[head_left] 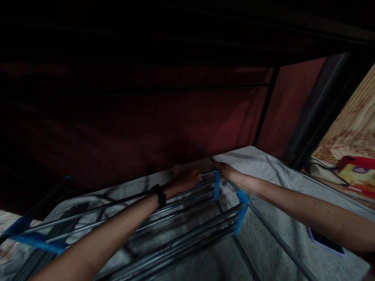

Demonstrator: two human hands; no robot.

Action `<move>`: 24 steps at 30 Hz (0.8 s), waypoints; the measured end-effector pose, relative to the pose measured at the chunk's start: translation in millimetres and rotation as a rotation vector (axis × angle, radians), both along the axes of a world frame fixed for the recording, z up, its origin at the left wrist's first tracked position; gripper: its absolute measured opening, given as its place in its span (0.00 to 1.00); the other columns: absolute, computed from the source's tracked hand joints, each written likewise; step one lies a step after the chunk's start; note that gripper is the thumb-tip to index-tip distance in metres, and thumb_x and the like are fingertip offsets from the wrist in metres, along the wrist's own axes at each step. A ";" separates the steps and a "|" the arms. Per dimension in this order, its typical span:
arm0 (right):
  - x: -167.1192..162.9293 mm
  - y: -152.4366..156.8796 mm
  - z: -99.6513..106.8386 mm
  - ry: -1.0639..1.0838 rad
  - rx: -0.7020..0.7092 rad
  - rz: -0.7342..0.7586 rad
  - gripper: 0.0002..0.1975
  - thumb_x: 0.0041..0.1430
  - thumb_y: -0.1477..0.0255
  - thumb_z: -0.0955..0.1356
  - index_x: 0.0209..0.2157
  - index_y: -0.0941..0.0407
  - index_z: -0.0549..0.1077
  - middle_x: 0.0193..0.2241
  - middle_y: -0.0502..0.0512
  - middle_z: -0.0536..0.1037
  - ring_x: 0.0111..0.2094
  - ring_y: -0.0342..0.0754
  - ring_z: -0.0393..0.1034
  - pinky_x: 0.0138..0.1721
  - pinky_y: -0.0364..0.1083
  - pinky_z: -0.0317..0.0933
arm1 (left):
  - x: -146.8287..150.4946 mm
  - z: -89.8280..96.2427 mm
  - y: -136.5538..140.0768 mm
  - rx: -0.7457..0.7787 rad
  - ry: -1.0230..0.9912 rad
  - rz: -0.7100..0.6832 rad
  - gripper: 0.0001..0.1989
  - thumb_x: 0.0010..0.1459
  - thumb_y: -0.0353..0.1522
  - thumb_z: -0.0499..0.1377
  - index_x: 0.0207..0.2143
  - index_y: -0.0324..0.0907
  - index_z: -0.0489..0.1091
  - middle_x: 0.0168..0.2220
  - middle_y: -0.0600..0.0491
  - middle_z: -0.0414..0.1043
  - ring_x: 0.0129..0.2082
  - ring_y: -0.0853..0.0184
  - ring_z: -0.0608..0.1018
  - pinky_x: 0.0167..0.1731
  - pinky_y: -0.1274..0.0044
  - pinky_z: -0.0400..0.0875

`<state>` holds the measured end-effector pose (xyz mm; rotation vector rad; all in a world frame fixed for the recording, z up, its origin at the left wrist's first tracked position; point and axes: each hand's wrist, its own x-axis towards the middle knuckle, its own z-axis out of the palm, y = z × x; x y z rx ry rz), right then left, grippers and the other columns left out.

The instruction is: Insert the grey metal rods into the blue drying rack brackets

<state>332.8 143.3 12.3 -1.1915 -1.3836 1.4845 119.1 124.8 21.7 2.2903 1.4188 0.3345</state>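
Observation:
A rack of grey metal tubes [172, 249] with blue plastic end pieces [241, 210] lies across a grey cloth surface. My left hand [187, 180], with a black band on its wrist, is closed around a horizontal tube [208, 172] close to a blue end piece [216, 185]. Just to the right, my right hand [227, 171] is closed at the long side tube [272, 230], beside that same end piece. Its fingertips are partly hidden. Another blue end piece [38, 236] joins the tubes at the left.
A dark frame post [265, 109] and a reddish panel [175, 128] stand behind the cloth [260, 160]. Loose dark tubes [63, 222] lie at the left. A phone [326, 242] rests under my right forearm. A red and yellow packet [357, 175] and black cables are at the right.

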 end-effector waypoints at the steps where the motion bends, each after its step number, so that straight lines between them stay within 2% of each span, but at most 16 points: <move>1: -0.3 -0.1 0.8 -0.012 -0.001 0.001 0.14 0.68 0.65 0.62 0.38 0.55 0.77 0.25 0.51 0.79 0.34 0.50 0.76 0.38 0.45 0.69 | 0.0 0.0 0.9 -0.009 0.000 -0.012 0.21 0.67 0.36 0.41 0.34 0.42 0.73 0.38 0.49 0.76 0.40 0.62 0.77 0.44 0.73 0.68; 6: -1.9 3.6 0.0 -0.075 0.025 0.021 0.16 0.69 0.66 0.59 0.37 0.56 0.77 0.26 0.52 0.80 0.34 0.50 0.76 0.40 0.46 0.69 | 2.8 2.9 -0.3 0.008 0.038 0.040 0.23 0.68 0.38 0.41 0.36 0.41 0.73 0.36 0.48 0.76 0.37 0.61 0.77 0.41 0.72 0.68; 12: 0.1 3.1 -3.5 -0.050 0.086 0.033 0.15 0.67 0.62 0.62 0.38 0.55 0.77 0.29 0.52 0.81 0.37 0.51 0.77 0.42 0.46 0.69 | 3.2 7.5 -21.9 0.215 0.124 0.038 0.20 0.70 0.40 0.43 0.44 0.42 0.72 0.47 0.46 0.75 0.48 0.60 0.75 0.51 0.70 0.65; 17: 1.9 2.7 1.8 -0.123 0.086 0.026 0.17 0.64 0.58 0.65 0.39 0.56 0.77 0.33 0.55 0.82 0.40 0.53 0.77 0.46 0.49 0.69 | -21.0 2.0 -48.6 0.242 0.186 0.131 0.20 0.70 0.42 0.46 0.54 0.42 0.68 0.56 0.44 0.72 0.54 0.57 0.73 0.55 0.68 0.64; 20: 4.6 1.3 2.7 -0.183 0.077 0.048 0.20 0.62 0.56 0.64 0.42 0.56 0.77 0.35 0.59 0.83 0.43 0.56 0.78 0.49 0.53 0.69 | -40.8 1.1 -67.4 0.272 0.252 0.170 0.20 0.71 0.40 0.45 0.53 0.41 0.69 0.55 0.41 0.72 0.55 0.55 0.73 0.56 0.66 0.63; 24: 11.1 5.7 -4.7 -0.291 -0.006 0.018 0.24 0.59 0.52 0.63 0.49 0.51 0.76 0.41 0.66 0.83 0.48 0.59 0.77 0.49 0.57 0.70 | -55.7 2.4 -86.6 0.278 0.281 0.222 0.18 0.71 0.40 0.47 0.48 0.41 0.72 0.48 0.42 0.77 0.49 0.55 0.77 0.51 0.67 0.67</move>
